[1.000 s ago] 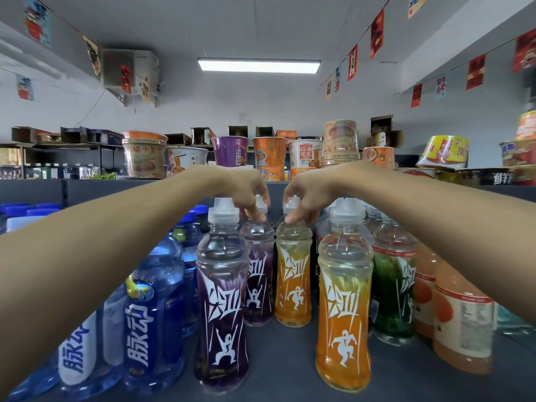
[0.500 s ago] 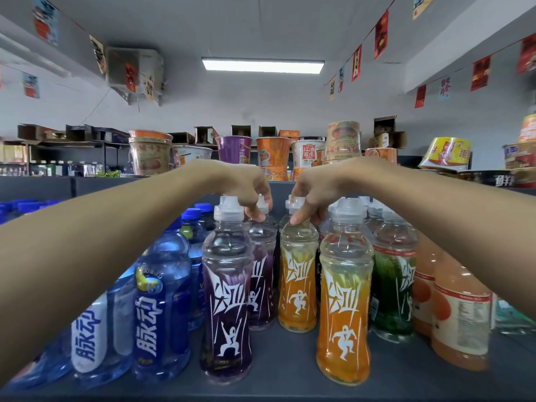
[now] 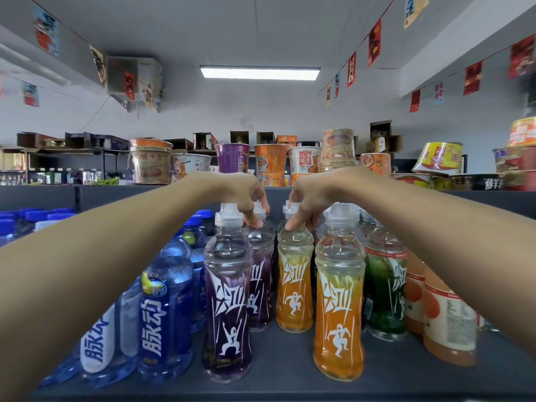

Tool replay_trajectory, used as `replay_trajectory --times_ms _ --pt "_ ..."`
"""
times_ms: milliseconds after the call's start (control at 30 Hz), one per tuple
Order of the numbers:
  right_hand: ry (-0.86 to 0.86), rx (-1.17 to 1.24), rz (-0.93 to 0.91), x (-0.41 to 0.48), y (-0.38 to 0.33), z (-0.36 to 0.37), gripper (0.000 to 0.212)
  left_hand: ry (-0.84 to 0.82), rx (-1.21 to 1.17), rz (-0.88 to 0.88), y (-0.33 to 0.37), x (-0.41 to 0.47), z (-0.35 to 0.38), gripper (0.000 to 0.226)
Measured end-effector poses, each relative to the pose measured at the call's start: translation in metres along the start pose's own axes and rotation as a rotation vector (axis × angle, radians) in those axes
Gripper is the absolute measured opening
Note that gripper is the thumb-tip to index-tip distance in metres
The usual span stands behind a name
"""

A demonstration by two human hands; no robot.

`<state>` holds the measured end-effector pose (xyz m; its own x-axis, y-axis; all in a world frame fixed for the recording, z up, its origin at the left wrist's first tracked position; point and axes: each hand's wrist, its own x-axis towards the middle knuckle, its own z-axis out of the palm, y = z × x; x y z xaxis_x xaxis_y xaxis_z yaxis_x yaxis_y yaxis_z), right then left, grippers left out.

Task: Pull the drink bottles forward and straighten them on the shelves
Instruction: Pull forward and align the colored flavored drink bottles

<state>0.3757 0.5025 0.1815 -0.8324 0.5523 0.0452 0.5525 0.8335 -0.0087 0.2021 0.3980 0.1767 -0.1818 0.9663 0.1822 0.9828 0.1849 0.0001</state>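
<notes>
Both arms reach out over a dark grey shelf (image 3: 290,369) crowded with drink bottles. The left hand (image 3: 246,195) has its fingers drawn together in a pinch on the white cap of a purple bottle (image 3: 261,285) standing in the second row, back from the shelf's front edge. The right hand (image 3: 307,195) pinches the cap and neck of an orange bottle (image 3: 294,285) just beside it, also in the second row. The two gripped bottles stand upright, close together near the middle of the shelf.

Nearer the front edge stand a second purple bottle (image 3: 227,309) and a second orange bottle (image 3: 339,309), both upright with their labels facing out, a gap between them. A green bottle (image 3: 385,288) sits behind and to the right of the front orange one, with peach-coloured bottles (image 3: 448,323) beyond it toward the right end. Blue bottles (image 3: 165,309) fill the left end. Instant noodle cups (image 3: 271,161) line the top of the back wall.
</notes>
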Motion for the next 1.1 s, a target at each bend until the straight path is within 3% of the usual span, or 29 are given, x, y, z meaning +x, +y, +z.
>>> replay_trajectory --times_ms 100,200,367,533,600,700,800,933,1100 --pt "0.024 -0.005 -0.012 -0.001 0.000 0.000 0.094 -0.044 0.010 -0.001 0.004 -0.006 -0.003 0.033" --pt "0.033 -0.001 -0.040 -0.011 -0.003 -0.004 0.087 -0.116 0.015 0.015 0.012 -0.020 -0.013 0.053" --pt "0.273 -0.157 -0.198 -0.046 0.004 -0.013 0.054 0.130 -0.158 0.102 0.025 -0.061 -0.042 0.041" --pt "0.264 -0.256 -0.201 -0.073 -0.004 0.014 0.045 -0.113 0.051 0.081 0.044 -0.089 -0.009 0.048" --pt "0.295 -0.260 -0.182 -0.077 -0.007 0.028 0.043 0.000 0.075 0.084 0.045 -0.088 0.006 0.035" --pt "0.493 -0.111 -0.160 -0.086 -0.003 0.043 0.033 0.382 -0.128 0.098 0.035 -0.097 0.022 0.023" --pt "0.701 0.210 -0.072 -0.099 0.004 0.063 0.055 0.687 -0.295 0.061 0.032 -0.110 0.050 0.033" --pt "0.888 0.472 -0.031 -0.105 -0.005 0.118 0.072 0.850 -0.385 0.034 0.043 -0.118 0.092 0.050" --pt "0.990 0.620 0.009 -0.104 -0.014 0.145 0.078 0.926 -0.456 -0.025 0.053 -0.115 0.097 0.035"
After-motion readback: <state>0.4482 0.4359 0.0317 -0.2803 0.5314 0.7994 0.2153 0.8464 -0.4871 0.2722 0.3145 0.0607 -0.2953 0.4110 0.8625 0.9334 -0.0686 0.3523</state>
